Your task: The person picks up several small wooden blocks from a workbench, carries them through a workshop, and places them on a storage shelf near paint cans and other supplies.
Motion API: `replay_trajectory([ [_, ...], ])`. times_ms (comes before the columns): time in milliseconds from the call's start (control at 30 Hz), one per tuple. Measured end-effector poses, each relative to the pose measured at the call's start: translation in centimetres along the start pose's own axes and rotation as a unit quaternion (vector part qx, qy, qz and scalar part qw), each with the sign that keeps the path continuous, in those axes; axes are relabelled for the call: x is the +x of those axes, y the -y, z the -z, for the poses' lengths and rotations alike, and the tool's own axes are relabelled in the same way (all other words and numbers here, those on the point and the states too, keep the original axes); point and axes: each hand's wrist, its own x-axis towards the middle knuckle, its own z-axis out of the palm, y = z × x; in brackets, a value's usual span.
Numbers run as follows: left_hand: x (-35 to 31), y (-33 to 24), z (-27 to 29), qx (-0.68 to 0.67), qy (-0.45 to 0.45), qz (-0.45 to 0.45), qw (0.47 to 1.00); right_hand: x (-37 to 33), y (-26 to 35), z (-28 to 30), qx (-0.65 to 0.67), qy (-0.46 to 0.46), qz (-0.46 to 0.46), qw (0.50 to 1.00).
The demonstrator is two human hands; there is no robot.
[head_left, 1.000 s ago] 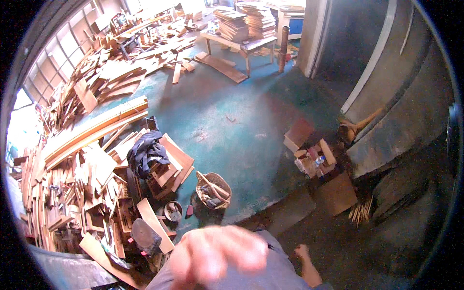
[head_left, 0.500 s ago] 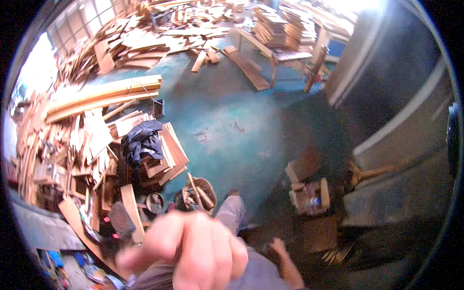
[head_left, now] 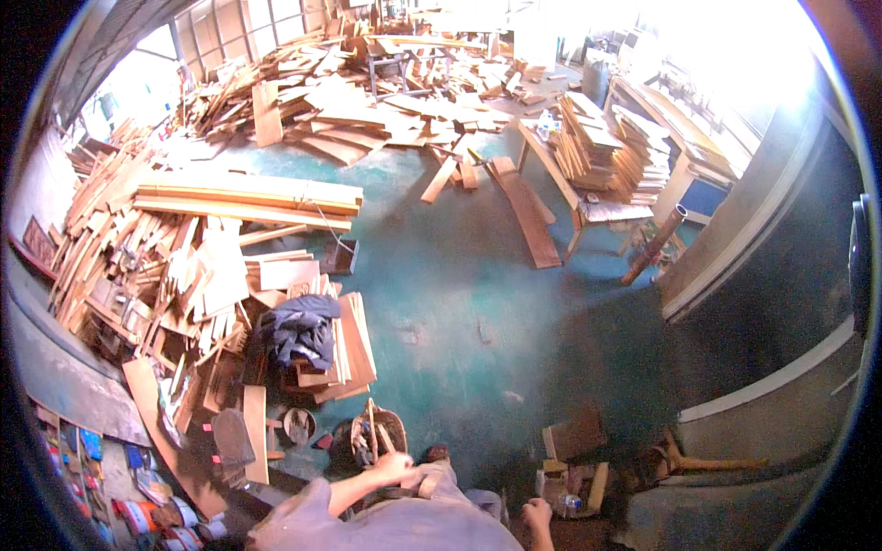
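Note:
In front of my body, at the bottom middle, my left hand [head_left: 393,466] is closed, its fingers curled in; what it holds, if anything, is too small to make out. Just beyond it stands a wicker basket [head_left: 392,424] with wooden sticks [head_left: 372,427] in it. A small pale brown piece [head_left: 428,485] shows at my trouser leg, right of the hand. My right hand [head_left: 536,512] hangs low at my side with the fingers curled and nothing visible in them. It is nearest to an open box [head_left: 597,489] of small items.
Stacked boards with a dark jacket [head_left: 301,332] on top stand ahead left, beside long bundled planks [head_left: 248,197]. Scrap wood [head_left: 322,115] covers the far left. A bench [head_left: 548,165] with stacked boards and a leaning tube [head_left: 654,243] are far right. Green floor [head_left: 459,312] runs between.
My left hand has dropped from close in front of the camera to near the basket, its fingers curled. The view has tilted up, so more of the room shows. My right hand stays low.

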Motion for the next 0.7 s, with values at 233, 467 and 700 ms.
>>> replay_trajectory([
  [233,-4.6,2.1,-0.2,-0.143,0.210,0.143,0.957,8.9,9.1,4.0,-0.052,0.031,0.105,0.993],
  [467,2.1,-0.6,-5.8,-0.338,0.082,0.232,0.909,25.2,11.7,7.6,-0.374,0.215,0.295,0.853],
  [700,2.7,-11.4,-14.5,-0.396,-0.296,0.204,0.845,40.1,29.6,12.4,-0.483,0.235,0.434,0.723],
])
